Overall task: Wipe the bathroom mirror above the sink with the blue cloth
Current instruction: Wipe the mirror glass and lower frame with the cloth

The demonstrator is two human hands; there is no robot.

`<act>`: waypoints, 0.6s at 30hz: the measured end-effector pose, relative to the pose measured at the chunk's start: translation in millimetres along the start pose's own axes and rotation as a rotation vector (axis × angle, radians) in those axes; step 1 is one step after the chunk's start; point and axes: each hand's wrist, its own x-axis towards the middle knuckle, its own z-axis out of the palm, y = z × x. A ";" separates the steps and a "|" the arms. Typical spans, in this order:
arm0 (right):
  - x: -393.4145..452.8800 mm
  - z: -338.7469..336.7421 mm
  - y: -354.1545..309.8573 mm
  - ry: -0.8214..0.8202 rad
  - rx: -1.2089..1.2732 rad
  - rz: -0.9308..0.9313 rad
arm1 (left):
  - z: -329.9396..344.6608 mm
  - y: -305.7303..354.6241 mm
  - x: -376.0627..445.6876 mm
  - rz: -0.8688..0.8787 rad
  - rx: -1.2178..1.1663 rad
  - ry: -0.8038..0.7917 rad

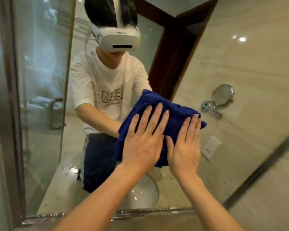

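A folded blue cloth (172, 112) lies flat against the bathroom mirror (45, 80), at the lower middle of the glass. My left hand (143, 137) presses on the cloth's left half with fingers spread and pointing up. Beside it, my right hand (185, 144) presses flat on the right half, fingers together. The two hands touch at the thumbs. The mirror reflects a person in a white shirt and a white headset, and a white sink basin (145, 194) low in the glass.
The mirror's metal bottom edge (140, 212) runs along the frame's lower part. On the tiled wall to the right hang a round chrome swivel mirror (222, 95) and a white wall socket (210, 147). A dark door frame shows in the reflection.
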 end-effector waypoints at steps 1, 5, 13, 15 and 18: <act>-0.7 -2.0 1.3 -0.011 0.019 0.042 | -0.7 3.7 2.6 0.001 -0.005 -0.008; -0.1 -0.3 -19.2 -0.008 0.127 0.101 | -2.9 -13.1 -2.3 0.021 0.008 0.025; 0.6 5.0 -0.4 0.062 0.169 -0.042 | 10.6 -6.3 -3.2 -0.003 0.099 0.114; 1.7 7.2 17.8 0.060 0.156 -0.110 | 16.1 0.7 -2.6 -0.029 0.103 0.126; 5.7 9.6 42.7 0.102 0.145 -0.173 | 22.4 11.5 -1.2 -0.042 0.120 0.127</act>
